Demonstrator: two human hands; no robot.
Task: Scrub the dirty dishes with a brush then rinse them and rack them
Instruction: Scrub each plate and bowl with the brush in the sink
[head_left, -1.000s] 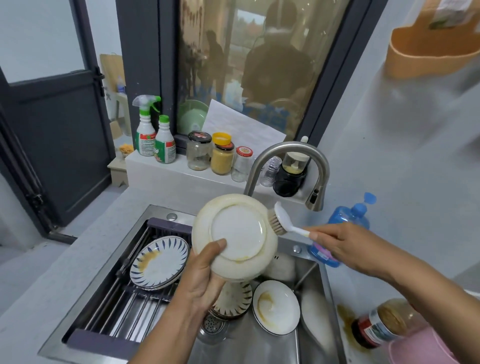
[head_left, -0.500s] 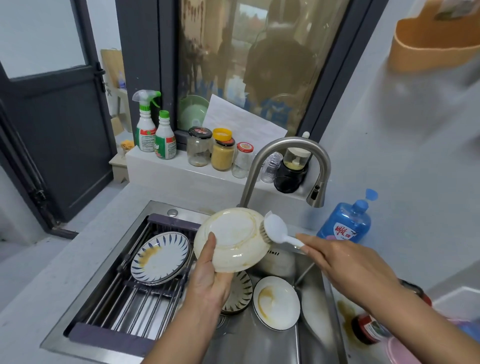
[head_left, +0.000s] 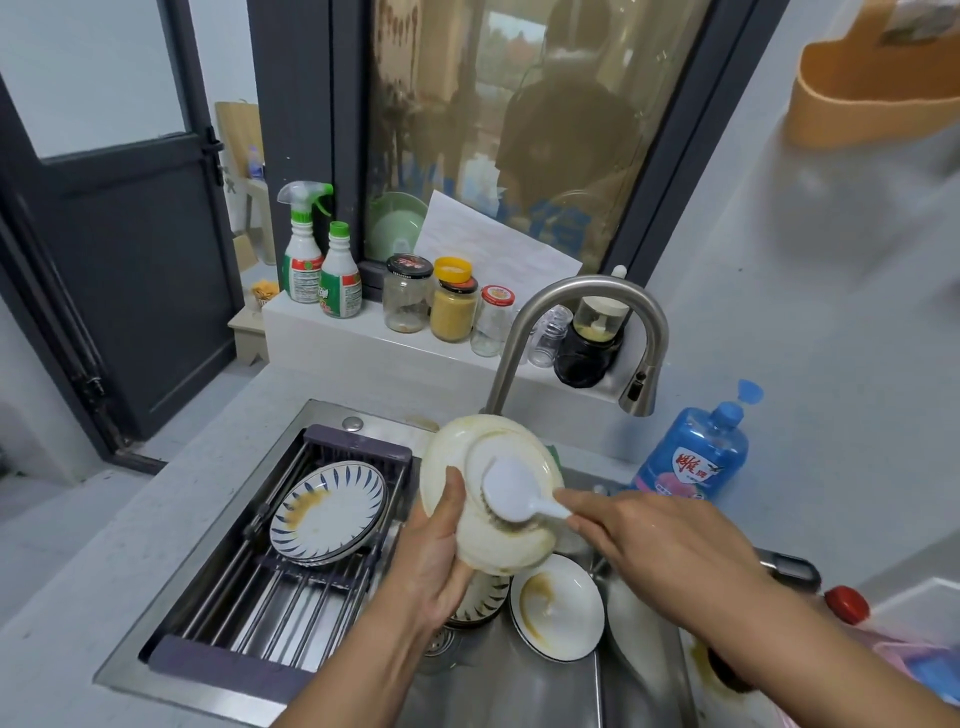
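Cream-coloured and streaked with brown, the plate (head_left: 498, 551) is sitting tilted above the sink (head_left: 130, 670) basin, near its back edge and below the faucet (head_left: 587, 296), with my left grip (head_left: 436, 551) curling round its lower left rim, thumb lying on the side facing me. My right grip (head_left: 660, 540) is holding the handle of the white brush (head_left: 506, 488), whose bristles are pressing on the plate's middle. Below, a stained white plate (head_left: 558, 605) is lying in the basin, and a blue-patterned plate (head_left: 330, 506) is resting on the rack (head_left: 291, 597) across the sink's left half.
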